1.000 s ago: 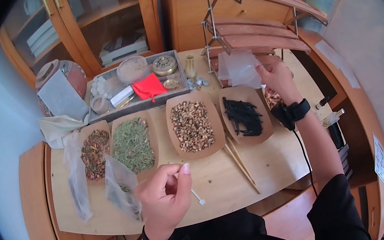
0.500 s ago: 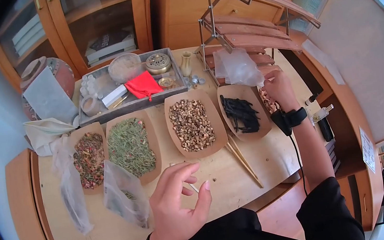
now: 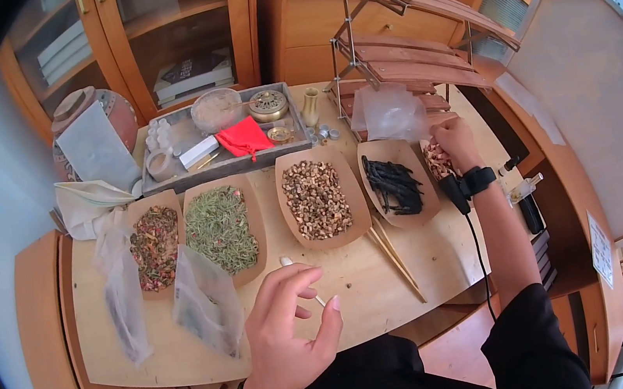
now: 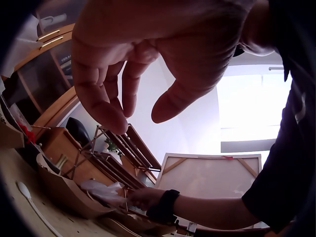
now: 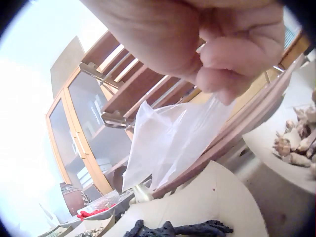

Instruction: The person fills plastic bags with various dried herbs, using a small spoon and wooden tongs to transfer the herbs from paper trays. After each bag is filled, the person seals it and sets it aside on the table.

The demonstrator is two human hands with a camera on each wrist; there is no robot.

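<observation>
My right hand [image 3: 456, 142] pinches the edge of a clear plastic bag [image 5: 173, 140] between thumb and fingers. The bag hangs limp near the folding wooden rack, behind a paper tray of black dried sticks [image 3: 393, 188]. Just below that hand is a paper tray of pale brown dried pieces [image 5: 296, 143], partly hidden by it in the head view. My left hand [image 3: 291, 335] hovers over the table's front edge, thumb and fingers apart, holding nothing. A white plastic spoon [image 4: 23, 190] lies on the table beyond it, partly covered by the fingers in the head view.
Paper trays of brown chopped pieces [image 3: 318, 201], green herb [image 3: 220, 230] and reddish dried flowers [image 3: 155, 246] line the table. Chopsticks [image 3: 395, 262] lie in front. Behind stand a grey tray [image 3: 192, 180] of small items and the rack [image 3: 420, 62]. A black cable hangs from the right wrist.
The left hand's thumb and fingers, curled together a second ago, have parted. The right hand keeps its pinch on the plastic bag and has dropped slightly towards the tray of pale pieces.
</observation>
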